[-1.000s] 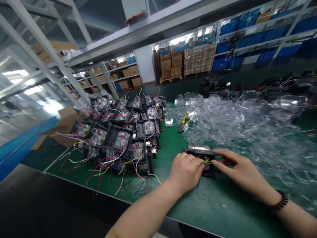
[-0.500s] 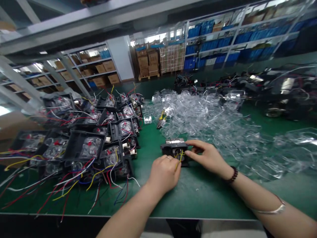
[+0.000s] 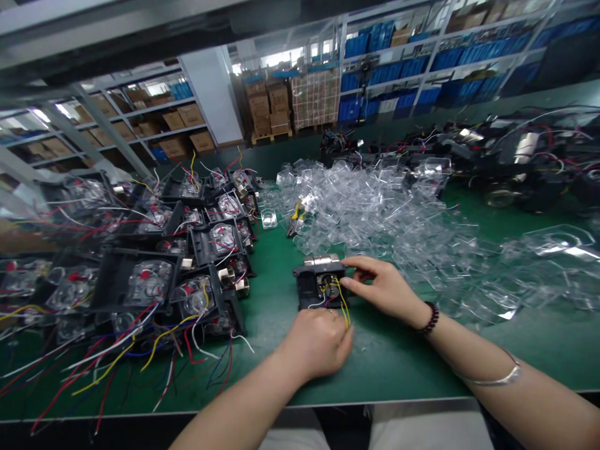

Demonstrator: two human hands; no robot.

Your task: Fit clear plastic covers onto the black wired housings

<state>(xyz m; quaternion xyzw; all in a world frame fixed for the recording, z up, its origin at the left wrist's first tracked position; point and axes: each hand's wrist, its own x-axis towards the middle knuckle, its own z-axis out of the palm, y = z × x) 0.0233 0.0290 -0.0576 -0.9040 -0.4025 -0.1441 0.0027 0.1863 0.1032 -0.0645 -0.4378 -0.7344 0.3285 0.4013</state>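
A black plastic housing rests on the green bench in front of me, its open side facing me and a silvery metal cylinder at its far edge. Yellow wires and a few white and dark ones come out of it toward me. My left hand is closed around these wires at the housing's near side; its fingertips are hidden. My right hand grips the housing's right side between thumb and forefinger, close to where the yellow wires emerge.
Many wired black housings are piled on the left. A heap of clear plastic covers spreads from the middle to the right, with yellow-handled pliers at its left edge. Dark wired assemblies lie at the far right.
My left hand has drawn back slightly toward me and right, uncovering more of the housing and its wires. The right hand keeps its place on the housing. The whole view has shifted a little.
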